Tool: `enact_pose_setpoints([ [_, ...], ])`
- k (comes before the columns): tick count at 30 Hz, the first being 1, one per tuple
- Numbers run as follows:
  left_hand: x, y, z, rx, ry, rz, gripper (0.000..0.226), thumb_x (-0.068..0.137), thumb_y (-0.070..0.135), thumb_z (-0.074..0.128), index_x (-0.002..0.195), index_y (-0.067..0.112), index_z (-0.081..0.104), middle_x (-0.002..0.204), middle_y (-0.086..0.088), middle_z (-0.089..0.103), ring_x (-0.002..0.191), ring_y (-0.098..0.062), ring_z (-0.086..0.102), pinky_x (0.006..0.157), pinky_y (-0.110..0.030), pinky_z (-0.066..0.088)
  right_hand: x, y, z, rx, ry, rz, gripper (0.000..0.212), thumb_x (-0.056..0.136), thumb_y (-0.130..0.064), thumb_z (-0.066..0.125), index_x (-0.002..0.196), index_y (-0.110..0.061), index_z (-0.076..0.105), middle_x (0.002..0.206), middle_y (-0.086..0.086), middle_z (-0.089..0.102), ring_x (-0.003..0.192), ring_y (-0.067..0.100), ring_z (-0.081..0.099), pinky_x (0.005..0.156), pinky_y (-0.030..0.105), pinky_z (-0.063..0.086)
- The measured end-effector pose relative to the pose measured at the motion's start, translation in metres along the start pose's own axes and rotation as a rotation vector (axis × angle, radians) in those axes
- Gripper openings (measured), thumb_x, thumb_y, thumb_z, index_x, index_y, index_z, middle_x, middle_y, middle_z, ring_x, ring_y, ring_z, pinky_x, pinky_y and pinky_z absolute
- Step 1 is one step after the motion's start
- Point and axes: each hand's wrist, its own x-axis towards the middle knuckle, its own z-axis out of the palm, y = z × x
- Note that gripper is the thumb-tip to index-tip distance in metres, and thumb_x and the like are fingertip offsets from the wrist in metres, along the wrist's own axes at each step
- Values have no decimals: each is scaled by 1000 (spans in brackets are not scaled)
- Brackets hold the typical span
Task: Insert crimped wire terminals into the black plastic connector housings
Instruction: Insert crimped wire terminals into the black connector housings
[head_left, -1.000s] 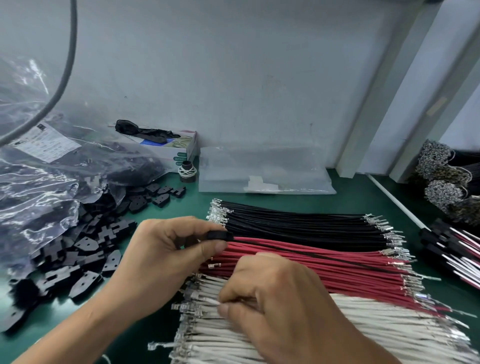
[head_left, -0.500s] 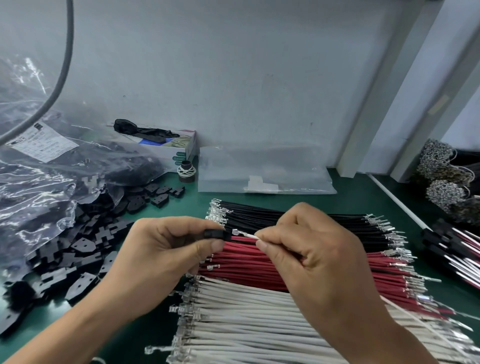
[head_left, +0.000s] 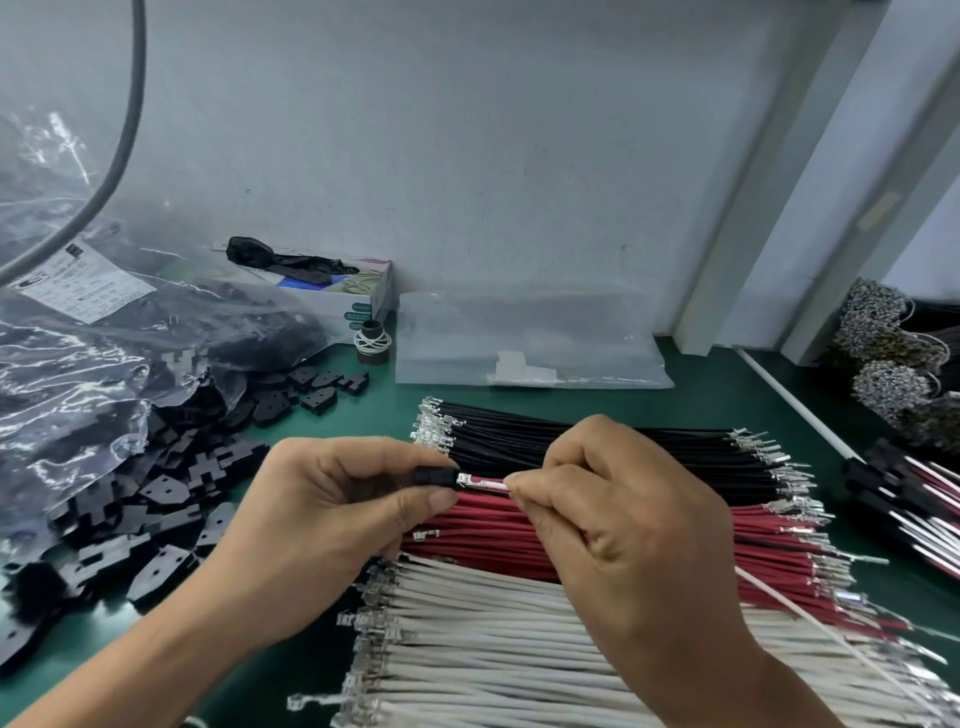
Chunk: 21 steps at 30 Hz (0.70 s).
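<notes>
Black connector housing pinched in left hand, held above the wire rows mid-bench. Right hand pinches white wire just behind its crimped terminal, tip at the housing mouth. Keep terminal level and in line with the cavity, push straight till it seats.

Housings left of wires

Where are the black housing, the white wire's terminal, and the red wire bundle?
black housing (head_left: 430, 476): head view, its exposed side.
white wire's terminal (head_left: 466, 480): head view, metal crimp.
red wire bundle (head_left: 483, 525): head view, left part.
</notes>
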Motion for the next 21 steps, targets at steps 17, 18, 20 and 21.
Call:
enact_pose_setpoints([
  [17, -4, 5, -1, 380, -68, 184, 20, 79, 30, 83, 93, 43, 81, 73, 12, 72, 58, 1, 59, 56, -8, 44, -3, 3, 8, 337, -170, 98, 10, 88, -29, 71, 89, -21, 77, 81, -13, 56, 72, 8, 57, 62, 25, 49],
  [18, -3, 4, -2, 382, -59, 181, 19, 78, 30, 82, 93, 42, 81, 72, 11, 71, 58, 1, 58, 56, -9, 44, -3, 4, 7, 340, -177, 108, 11, 89, -30, 70, 88, -22, 77, 82, -14, 56, 74, 8, 58, 64, 22, 48],
  [20, -2, 3, -2, 367, -64, 179, 18, 79, 29, 82, 93, 41, 81, 70, 12, 70, 58, 2, 58, 56, -9, 44, -2, 5, 8, 309, -158, 86, 14, 91, -30, 68, 86, -20, 76, 81, -14, 56, 73, 7, 57, 64, 21, 47],
  [21, -2, 3, -2, 363, -73, 182, 17, 79, 29, 82, 93, 40, 81, 70, 13, 70, 58, 2, 58, 56, -8, 44, -2, 4, 9, 287, -144, 65, 16, 92, -29, 68, 85, -18, 75, 81, -12, 56, 72, 7, 56, 64, 23, 47],
])
